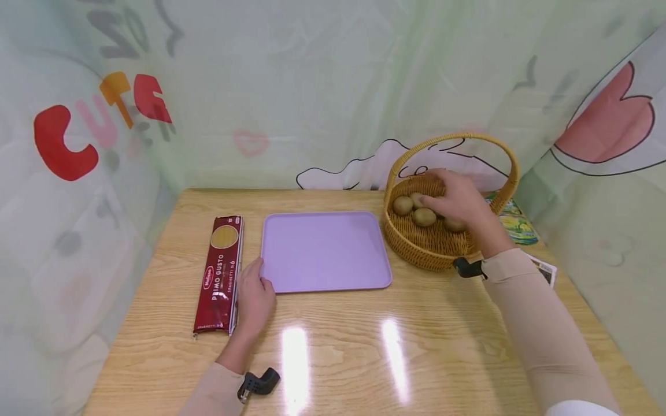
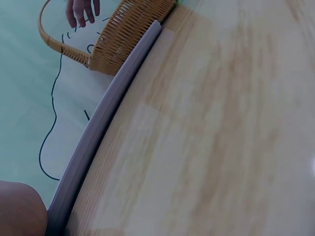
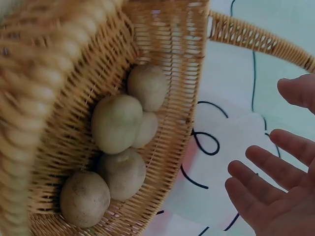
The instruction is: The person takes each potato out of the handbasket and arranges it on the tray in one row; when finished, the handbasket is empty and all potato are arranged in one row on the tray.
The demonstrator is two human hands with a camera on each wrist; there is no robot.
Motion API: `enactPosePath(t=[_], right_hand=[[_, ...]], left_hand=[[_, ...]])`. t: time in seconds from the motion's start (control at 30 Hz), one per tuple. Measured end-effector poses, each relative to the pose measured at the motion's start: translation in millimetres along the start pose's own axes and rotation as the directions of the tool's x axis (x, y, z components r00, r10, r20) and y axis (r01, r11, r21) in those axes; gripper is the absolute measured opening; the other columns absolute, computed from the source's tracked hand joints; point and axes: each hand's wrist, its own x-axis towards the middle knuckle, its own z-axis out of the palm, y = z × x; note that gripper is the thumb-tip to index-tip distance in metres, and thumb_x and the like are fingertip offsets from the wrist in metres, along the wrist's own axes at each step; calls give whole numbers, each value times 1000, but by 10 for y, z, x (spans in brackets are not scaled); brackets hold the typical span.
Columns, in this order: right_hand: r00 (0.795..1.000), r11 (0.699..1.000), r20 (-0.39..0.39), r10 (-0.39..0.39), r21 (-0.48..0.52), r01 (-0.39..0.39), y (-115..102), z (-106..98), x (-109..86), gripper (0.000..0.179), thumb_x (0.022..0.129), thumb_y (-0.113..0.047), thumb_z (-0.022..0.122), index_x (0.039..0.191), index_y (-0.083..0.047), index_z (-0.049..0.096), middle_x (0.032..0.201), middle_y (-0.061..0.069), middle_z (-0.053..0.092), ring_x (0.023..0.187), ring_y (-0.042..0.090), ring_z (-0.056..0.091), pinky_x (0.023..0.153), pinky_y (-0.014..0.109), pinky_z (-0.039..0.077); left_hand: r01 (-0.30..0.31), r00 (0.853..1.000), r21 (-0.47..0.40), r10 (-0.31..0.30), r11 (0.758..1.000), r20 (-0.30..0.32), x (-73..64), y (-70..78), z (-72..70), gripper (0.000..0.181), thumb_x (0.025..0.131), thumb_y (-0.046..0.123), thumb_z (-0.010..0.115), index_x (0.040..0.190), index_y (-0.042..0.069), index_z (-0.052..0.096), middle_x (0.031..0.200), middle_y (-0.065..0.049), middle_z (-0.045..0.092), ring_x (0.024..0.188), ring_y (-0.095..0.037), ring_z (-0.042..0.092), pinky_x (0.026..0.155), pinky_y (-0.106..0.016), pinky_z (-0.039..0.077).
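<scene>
My right hand hovers over the wicker basket, its fingers spread and slightly bent. Nothing lies in its palm in the right wrist view, where the hand shows beyond the basket's rim. Inside the basket sit several brown, egg-shaped kiwis, partly covered by the hand in the head view. At the near left corner of a flat lilac tray, my left hand touches the rim with relaxed fingers. The left wrist view shows the tray's side and one digit beside it.
A red spaghetti packet lies left of the tray, close beside my left hand. The basket's tall handle arches over it. Colourful printed packaging and a card lie right of the basket. A printed curtain hangs behind the table.
</scene>
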Motion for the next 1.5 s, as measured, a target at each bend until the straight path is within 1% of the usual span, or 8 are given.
enactPosePath(t=[0.3,0.53,0.8,0.97,1.07,1.27,1.37,1.5], right_hand=[[993,999,111,50,12,-52,114,57,195,72,90,-49,61,143,-3,43,138,23,49,127,42,43,104,58,34],[977,996,197,85,-6,-86,144,183,362,66,91,-37,59,145,-3,40,137,25,49,123,43,45,101,60,36],[968,997,240,68,6,-71,186,342,502,65,91,-30,64,144,0,42,132,26,53,119,42,49,98,58,40],[963,998,259,67,-3,-69,211,385,556,59,90,-31,66,138,-1,50,131,24,55,120,41,49,98,57,41],[946,996,313,86,-15,-86,222,413,584,58,90,-33,64,136,2,52,134,26,53,122,43,48,101,58,39],[888,994,449,104,-65,-84,249,460,634,59,93,-32,61,139,4,48,137,26,51,126,43,45,105,58,36],[876,997,478,59,-70,-29,244,475,659,55,92,-28,63,136,4,53,132,25,55,123,43,48,103,58,38],[864,999,503,35,-45,-14,218,481,670,47,87,-23,69,128,-1,60,126,20,60,116,39,53,98,57,42]], left_hand=[[-9,1000,0,9,1000,-9,-12,-18,25,44,86,-8,52,129,-11,54,131,-26,55,122,-42,46,107,-48,36],[-6,1000,11,6,1000,-14,-18,-11,17,43,85,-9,53,128,-10,55,131,-26,56,122,-41,46,106,-49,36],[-19,999,3,19,1000,-31,-59,30,26,43,85,-10,54,127,-11,56,129,-26,57,120,-42,48,105,-50,37],[-23,999,-11,22,1000,-26,-68,84,22,43,85,-10,54,128,-11,55,130,-26,56,120,-42,47,104,-49,38],[-25,999,-7,25,1000,-28,-56,94,14,43,85,-10,54,129,-11,55,131,-26,56,119,-42,47,104,-49,38],[2,1000,4,-2,1000,-5,-54,98,9,44,86,-8,54,129,-9,55,132,-24,55,121,-41,46,106,-48,38],[5,1000,5,-5,1000,-4,-51,95,13,44,86,-8,54,129,-9,55,132,-24,55,121,-40,46,106,-48,38],[-3,1000,6,3,1000,-17,-42,85,21,44,85,-8,54,129,-9,56,131,-24,56,120,-40,46,105,-48,38]])
